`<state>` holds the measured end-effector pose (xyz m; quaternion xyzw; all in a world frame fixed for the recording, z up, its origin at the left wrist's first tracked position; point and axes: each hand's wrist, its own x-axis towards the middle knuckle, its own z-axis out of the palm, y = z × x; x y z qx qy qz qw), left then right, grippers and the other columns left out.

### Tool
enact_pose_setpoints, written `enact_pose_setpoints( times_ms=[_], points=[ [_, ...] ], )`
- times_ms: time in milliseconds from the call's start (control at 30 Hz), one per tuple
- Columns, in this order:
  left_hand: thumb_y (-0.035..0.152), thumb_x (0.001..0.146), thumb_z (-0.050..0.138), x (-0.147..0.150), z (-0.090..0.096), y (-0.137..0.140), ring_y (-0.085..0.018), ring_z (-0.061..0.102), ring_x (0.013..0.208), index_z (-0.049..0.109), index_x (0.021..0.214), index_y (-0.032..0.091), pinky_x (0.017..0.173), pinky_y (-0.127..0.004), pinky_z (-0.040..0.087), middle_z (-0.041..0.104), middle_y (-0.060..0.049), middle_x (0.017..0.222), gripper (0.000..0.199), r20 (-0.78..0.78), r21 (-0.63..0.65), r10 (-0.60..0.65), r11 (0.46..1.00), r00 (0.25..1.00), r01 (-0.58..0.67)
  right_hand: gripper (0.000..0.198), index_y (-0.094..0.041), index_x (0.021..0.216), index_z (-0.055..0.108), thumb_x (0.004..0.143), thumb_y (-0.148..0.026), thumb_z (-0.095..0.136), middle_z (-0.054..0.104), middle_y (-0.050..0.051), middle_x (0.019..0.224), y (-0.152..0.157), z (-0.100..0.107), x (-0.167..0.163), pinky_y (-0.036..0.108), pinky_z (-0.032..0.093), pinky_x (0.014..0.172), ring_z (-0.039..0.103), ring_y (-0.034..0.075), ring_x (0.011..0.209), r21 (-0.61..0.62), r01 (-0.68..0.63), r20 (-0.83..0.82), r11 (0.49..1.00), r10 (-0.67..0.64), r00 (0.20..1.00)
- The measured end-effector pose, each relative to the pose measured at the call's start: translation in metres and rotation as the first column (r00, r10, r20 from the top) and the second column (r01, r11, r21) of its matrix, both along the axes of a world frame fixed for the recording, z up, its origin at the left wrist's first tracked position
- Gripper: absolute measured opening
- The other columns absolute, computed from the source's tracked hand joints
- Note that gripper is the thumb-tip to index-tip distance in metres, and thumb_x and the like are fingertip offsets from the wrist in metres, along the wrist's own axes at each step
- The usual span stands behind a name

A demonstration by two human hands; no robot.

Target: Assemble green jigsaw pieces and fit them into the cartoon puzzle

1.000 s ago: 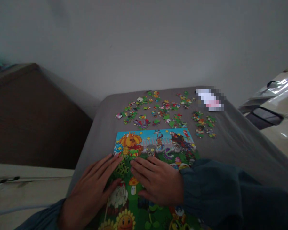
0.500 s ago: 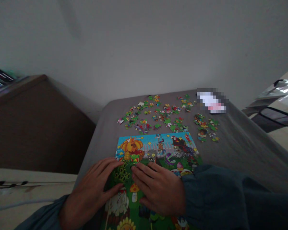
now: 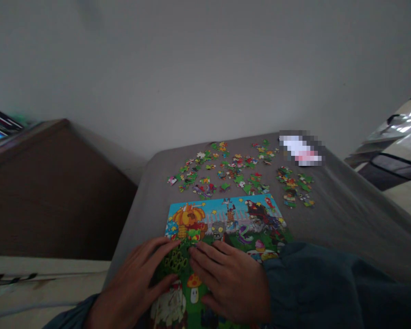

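Note:
A colourful jigsaw puzzle (image 3: 198, 214) with cartoon plants and zombies lies in front of me, its near part cut off by the bottom of the view. My left hand (image 3: 137, 278) rests along its left side, fingers stretched out and thumb apart. Flat over the middle of the picture lies my right hand (image 3: 229, 278), fingers extended, the tips close to those of the left. Neither hand shows anything held, though whatever is under the palms is hidden. Beyond the puzzle's top edge are scattered many loose puzzle pieces (image 3: 236, 173).
Grey cloth (image 3: 329, 224) covers the surface under the puzzle. A second cluster of pieces (image 3: 291, 183) sits at the right, below a blurred-out bright object (image 3: 299, 150). A dark brown cabinet (image 3: 55, 196) stands left, and a pale wall (image 3: 205, 73) rises behind.
The whole view has shifted slightly, so puzzle, pieces and hands appear a little lower. Relative to the puzzle, both hands stay in nearly the same place.

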<state>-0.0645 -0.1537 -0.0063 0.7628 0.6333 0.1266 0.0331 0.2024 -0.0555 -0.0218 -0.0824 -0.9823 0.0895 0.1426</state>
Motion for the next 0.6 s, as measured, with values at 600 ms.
enact_pose_setpoints(
  times_ms=[600],
  points=[
    [0.054, 0.105, 0.048, -0.0021, -0.0034, -0.0004, -0.023, 0.071, 0.122, 0.063, 0.142, 0.039, 0.102, -0.039, 0.062, 0.072, -0.001, 0.139, 0.042, -0.11, 0.022, -0.086, 0.996, 0.99, 0.089, 0.057, -0.006, 0.147, 0.055, 0.109, -0.045, 0.039, 0.054, 0.016, 0.157, -0.0023, -0.0011, -0.0016, 0.044, 0.047, 0.113, 0.053, 0.03, 0.142, -0.027, 0.025, -0.028, 0.999, -0.026, 0.999]
  ],
)
